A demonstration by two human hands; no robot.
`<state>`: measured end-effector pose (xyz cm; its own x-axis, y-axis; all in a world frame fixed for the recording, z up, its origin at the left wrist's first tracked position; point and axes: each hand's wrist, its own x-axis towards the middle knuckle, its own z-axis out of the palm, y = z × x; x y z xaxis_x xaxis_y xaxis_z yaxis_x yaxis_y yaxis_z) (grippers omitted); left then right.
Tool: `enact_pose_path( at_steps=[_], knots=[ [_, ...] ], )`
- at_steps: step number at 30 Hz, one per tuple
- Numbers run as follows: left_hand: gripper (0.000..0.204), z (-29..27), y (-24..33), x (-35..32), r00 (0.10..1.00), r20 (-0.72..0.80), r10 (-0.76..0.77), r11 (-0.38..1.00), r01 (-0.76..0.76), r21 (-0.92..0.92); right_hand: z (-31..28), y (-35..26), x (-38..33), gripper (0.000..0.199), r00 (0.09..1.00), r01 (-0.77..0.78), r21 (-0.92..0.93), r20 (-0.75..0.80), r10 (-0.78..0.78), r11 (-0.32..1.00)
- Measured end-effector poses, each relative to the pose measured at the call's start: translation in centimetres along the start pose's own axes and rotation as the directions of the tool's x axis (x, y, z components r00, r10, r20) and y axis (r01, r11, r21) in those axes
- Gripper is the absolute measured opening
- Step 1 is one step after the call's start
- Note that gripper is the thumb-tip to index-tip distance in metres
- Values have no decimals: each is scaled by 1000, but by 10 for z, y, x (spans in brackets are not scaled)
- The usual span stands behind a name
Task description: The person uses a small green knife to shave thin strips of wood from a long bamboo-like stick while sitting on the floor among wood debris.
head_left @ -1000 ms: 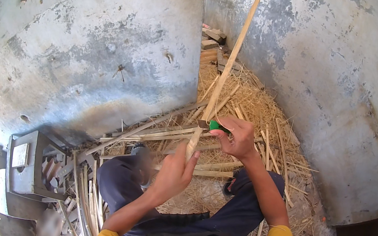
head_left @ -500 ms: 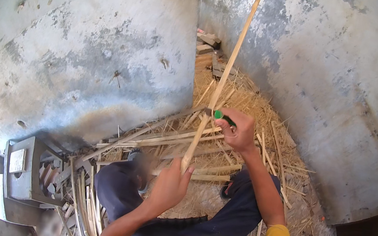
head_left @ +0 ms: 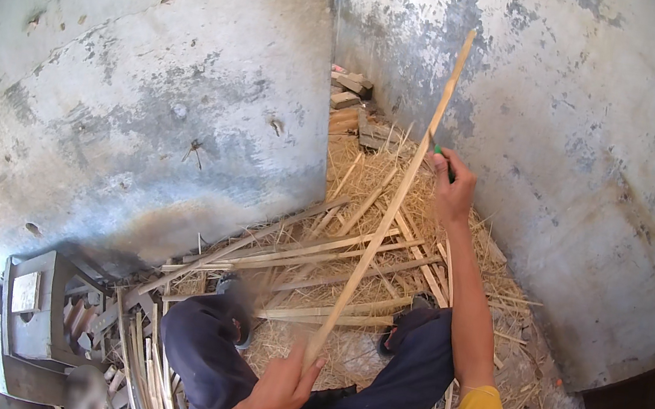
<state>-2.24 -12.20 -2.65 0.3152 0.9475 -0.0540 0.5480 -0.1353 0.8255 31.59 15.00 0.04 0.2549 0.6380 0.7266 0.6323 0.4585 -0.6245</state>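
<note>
Before two peeling walls (head_left: pixel 256 63), the person is holding one long, pale wooden strip (head_left: pixel 376 247), which is slanting from the lap up toward the right-hand wall. The left hand (head_left: pixel 282 389) is gripping its lower end with curled fingers; the right hand (head_left: pixel 455 191), its fingers folded closed, is holding a small green-handled tool (head_left: pixel 438 149) at the strip's upper part. With the tool lying so close, work on this strip is seeming under way rather than finished, though how much of its surface is left is not showing. Straw-like shavings (head_left: pixel 344 158) are covering the floor, and other strips (head_left: pixel 320 250) are lying across them; whether those are worked or unworked is staying unclear. The right fist is hiding most of the tool, and its contact with the strip is too small to confirm. The left hand is covering the strip's lower tip, and the frame is cutting off the left forearm.
</note>
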Motion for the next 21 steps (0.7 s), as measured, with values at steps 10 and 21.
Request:
enact_pose_path(
  at_steps=[10, 21],
  knots=[
    [30, -11, -13, 20, 986, -155, 68, 997, -62, 43, -4, 1, -21, 32, 832, -548, 431, 195, 519, 717],
    [24, -18, 8, 116, 891, -349, 291, 955, -245, 170, 19, -111, -78, 42, 825, -461, 519, 549, 132, 720]
  ],
)
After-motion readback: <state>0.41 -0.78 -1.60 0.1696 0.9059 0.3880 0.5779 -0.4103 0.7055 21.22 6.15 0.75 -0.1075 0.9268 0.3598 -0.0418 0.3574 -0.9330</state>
